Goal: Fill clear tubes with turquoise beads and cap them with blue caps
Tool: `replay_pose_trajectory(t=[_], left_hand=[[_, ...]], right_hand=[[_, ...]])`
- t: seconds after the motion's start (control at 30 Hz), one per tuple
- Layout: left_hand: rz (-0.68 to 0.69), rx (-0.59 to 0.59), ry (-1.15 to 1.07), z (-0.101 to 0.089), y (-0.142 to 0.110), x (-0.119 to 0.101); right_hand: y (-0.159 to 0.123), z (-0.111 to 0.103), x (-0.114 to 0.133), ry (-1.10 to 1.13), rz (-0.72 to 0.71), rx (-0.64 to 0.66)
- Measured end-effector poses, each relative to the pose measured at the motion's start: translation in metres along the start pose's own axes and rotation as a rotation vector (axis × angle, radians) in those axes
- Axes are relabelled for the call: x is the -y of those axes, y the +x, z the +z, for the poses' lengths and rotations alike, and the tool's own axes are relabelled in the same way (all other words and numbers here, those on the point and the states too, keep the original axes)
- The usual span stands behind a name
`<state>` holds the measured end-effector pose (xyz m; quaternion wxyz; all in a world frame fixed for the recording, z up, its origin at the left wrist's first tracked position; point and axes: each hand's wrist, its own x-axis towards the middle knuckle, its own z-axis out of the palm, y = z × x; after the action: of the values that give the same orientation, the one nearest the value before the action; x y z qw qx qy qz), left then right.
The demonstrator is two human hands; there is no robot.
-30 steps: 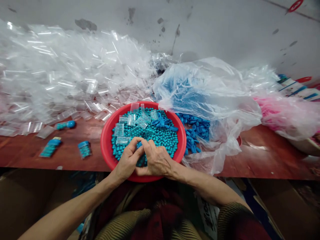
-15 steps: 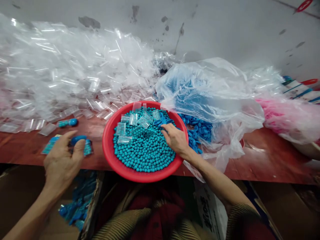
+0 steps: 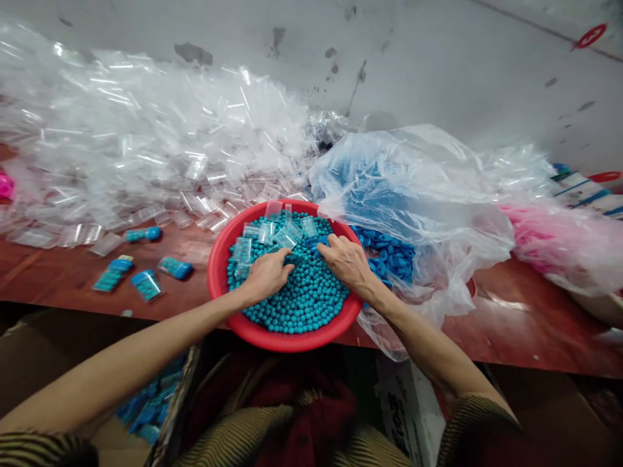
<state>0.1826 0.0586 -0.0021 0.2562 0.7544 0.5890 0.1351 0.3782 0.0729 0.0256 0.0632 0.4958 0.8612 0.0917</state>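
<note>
A red basin holds many turquoise beads, with clear plastic cases lying on top toward its far left. My left hand reaches over the beads beside these cases, thumb and forefinger slightly apart, with nothing visible between them. At the basin's right side, my right hand has its fingers closed around a small blue plastic cap, mostly hidden by the fingertips. Several bead-filled cases with blue caps lie on the red table at the left.
A large heap of clear cases covers the back left of the table. Right of the basin, a translucent bag spills blue caps. Farther right lies a pink-filled bag. An open carton with blue pieces stands below the table edge.
My left hand has moved right from the filled cases on the table into the basin. Another blue-capped case now shows on the table where it was. My right hand stays at the basin's right side.
</note>
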Motion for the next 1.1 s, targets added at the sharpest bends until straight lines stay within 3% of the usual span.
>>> replay_pose_trajectory(t=[0.1,0.27,0.4,0.53,0.63,0.8,0.93,1.1], left_hand=[[-0.023,0.039,0.044,0.005,0.013,0.002],[-0.036,0.048,0.107,0.014,0.015,-0.008],[-0.028,0.045,0.161,0.018,0.013,-0.013],[0.025,0.033,0.153,0.017,0.016,-0.009],[0.1,0.057,0.055,0.013,0.019,-0.004],[0.081,0.065,-0.168,0.007,0.017,0.004],[0.087,0.041,-0.402,0.006,0.011,0.006],[0.019,0.176,-0.782,0.006,-0.003,-0.003]], right_hand=[[-0.01,0.001,0.01,0.036,-0.068,-0.031],[-0.016,0.016,0.018,0.147,-0.134,0.161],[-0.019,0.018,0.008,0.238,-0.083,0.21],[-0.017,0.012,0.005,0.415,0.003,0.08],[-0.012,0.012,0.009,0.503,0.006,0.013],[-0.009,0.017,0.005,0.552,-0.007,0.077],[-0.01,0.014,0.006,0.85,0.052,-0.045],[-0.009,0.01,0.023,1.262,0.123,-0.13]])
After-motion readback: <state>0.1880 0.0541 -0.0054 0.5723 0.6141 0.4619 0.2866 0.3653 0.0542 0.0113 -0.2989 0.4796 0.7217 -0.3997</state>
